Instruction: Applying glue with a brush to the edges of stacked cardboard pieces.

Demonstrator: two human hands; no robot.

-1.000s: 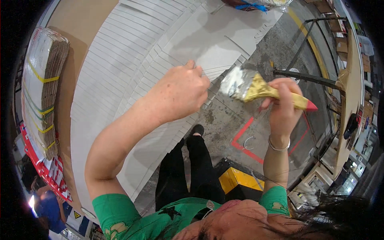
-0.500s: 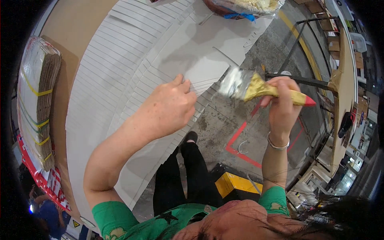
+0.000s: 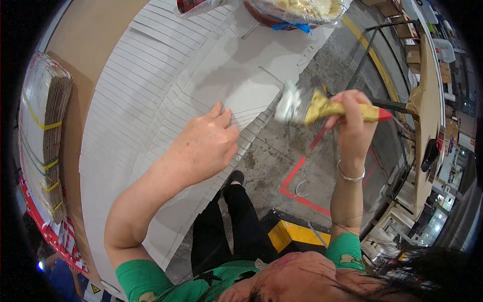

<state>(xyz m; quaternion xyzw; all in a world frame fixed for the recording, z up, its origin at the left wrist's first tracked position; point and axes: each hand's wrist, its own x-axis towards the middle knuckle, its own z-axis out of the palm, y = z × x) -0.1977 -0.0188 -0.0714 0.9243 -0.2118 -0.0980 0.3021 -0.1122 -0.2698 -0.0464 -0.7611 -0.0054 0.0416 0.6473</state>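
Note:
My right hand (image 3: 354, 113) grips a wide paintbrush (image 3: 329, 109) by its yellow, red-tipped handle. The brush is raised over the right edge of the table, and its whitish bristle end, blurred by motion, points left. My left hand (image 3: 209, 143) is closed, with its fingertips touching a fan of white sheets (image 3: 126, 116); what lies under the curled fingers is hidden. The sheets overlap in narrow, stepped strips across the table.
A plastic-wrapped bowl (image 3: 297, 15) of pale paste stands at the table's far end. At the left lies a strapped bundle of folded cardboard (image 3: 58, 136). Below are red floor tape (image 3: 292, 176) and a yellow-and-black block (image 3: 297, 236). Another table (image 3: 427, 126) stands at the right.
The brush has moved slightly left and levelled out in my right hand. My left hand has shifted a little left and down. A red container wrapped in plastic shows more at the top.

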